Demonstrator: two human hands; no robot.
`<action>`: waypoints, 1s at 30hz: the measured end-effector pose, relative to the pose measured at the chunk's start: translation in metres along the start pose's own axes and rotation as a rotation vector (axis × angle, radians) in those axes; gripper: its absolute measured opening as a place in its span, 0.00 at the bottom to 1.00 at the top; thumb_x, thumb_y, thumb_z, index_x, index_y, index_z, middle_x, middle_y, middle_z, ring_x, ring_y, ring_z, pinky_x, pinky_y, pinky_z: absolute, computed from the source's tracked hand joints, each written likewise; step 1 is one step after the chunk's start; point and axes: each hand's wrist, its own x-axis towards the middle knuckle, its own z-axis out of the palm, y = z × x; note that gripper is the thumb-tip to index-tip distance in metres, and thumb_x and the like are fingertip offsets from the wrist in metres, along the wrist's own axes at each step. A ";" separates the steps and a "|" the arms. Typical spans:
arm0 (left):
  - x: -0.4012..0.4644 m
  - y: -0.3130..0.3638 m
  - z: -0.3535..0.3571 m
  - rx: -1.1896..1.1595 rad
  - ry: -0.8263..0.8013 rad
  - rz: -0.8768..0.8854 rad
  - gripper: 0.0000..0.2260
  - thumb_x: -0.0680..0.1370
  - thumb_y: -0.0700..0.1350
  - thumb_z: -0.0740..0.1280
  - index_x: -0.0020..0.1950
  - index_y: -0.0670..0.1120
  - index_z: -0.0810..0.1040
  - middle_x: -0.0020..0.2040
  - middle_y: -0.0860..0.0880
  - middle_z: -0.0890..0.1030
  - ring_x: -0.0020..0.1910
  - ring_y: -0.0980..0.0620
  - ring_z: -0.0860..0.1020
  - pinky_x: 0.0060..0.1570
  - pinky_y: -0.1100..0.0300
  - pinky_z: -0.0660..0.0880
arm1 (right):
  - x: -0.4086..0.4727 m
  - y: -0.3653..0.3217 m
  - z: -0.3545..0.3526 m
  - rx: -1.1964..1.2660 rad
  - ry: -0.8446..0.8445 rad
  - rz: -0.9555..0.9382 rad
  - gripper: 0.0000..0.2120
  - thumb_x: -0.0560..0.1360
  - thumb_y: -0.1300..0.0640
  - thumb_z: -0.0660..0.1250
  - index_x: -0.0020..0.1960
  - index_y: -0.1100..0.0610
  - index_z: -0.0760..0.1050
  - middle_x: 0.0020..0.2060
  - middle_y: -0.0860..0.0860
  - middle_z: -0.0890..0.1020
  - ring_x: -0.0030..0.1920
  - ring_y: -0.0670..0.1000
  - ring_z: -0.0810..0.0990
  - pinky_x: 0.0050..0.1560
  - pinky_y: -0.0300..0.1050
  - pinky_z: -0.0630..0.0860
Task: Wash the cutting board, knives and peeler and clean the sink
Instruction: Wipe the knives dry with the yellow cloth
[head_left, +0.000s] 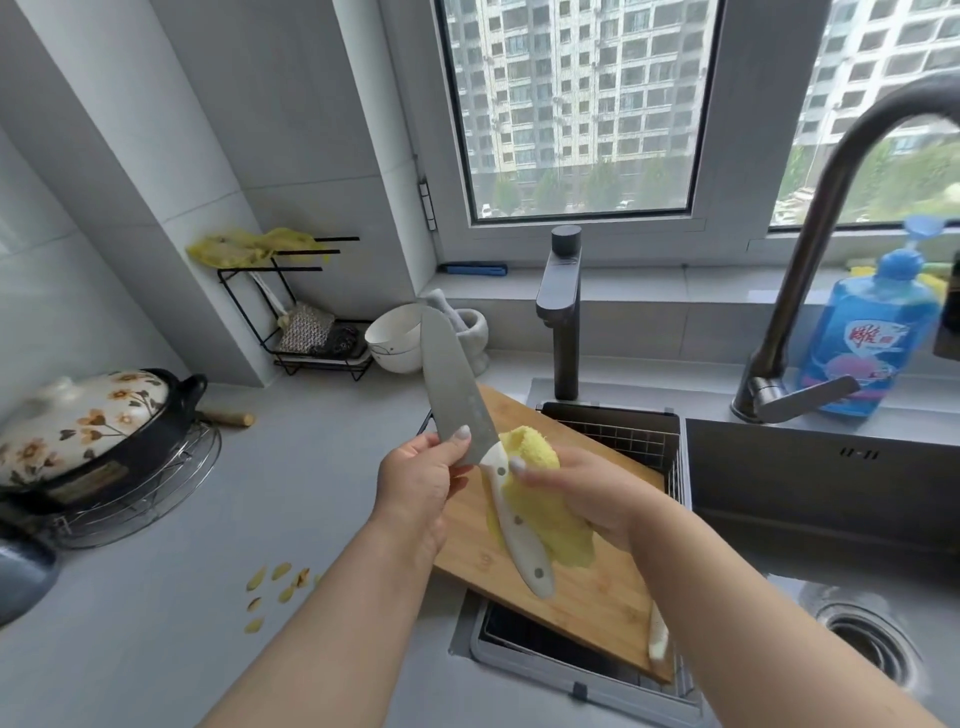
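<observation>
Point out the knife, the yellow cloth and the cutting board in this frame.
knife (457, 395): head view, middle of the grey blade.
yellow cloth (545, 514): head view, fold beside the white handle.
cutting board (597, 597): head view, bare wood near its lower end.

The board lay across the rack at the sink's left edge. Above it hung the knife, left of the cloth. The pot sat at the counter's left edge, and the bottle behind the sink.

Cutting board across sink
</observation>
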 end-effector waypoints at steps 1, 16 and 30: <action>0.000 -0.002 0.000 0.004 0.014 0.013 0.01 0.75 0.39 0.71 0.45 0.44 0.81 0.38 0.48 0.84 0.35 0.52 0.79 0.37 0.61 0.73 | 0.003 -0.003 -0.001 0.027 0.046 0.025 0.18 0.76 0.39 0.63 0.56 0.52 0.77 0.53 0.52 0.82 0.54 0.54 0.80 0.63 0.56 0.74; 0.013 -0.003 -0.002 -0.146 0.197 -0.048 0.05 0.74 0.36 0.71 0.49 0.38 0.79 0.41 0.42 0.82 0.35 0.49 0.79 0.34 0.61 0.75 | 0.016 -0.013 0.020 -0.309 -0.035 0.115 0.13 0.73 0.46 0.69 0.51 0.53 0.77 0.47 0.51 0.82 0.48 0.52 0.82 0.55 0.50 0.79; 0.038 0.041 -0.049 -0.380 0.425 -0.046 0.06 0.76 0.42 0.71 0.41 0.43 0.77 0.40 0.48 0.79 0.38 0.54 0.77 0.37 0.64 0.75 | 0.043 -0.005 0.020 -0.669 0.185 0.054 0.39 0.68 0.47 0.75 0.73 0.48 0.61 0.66 0.47 0.73 0.62 0.49 0.74 0.60 0.45 0.74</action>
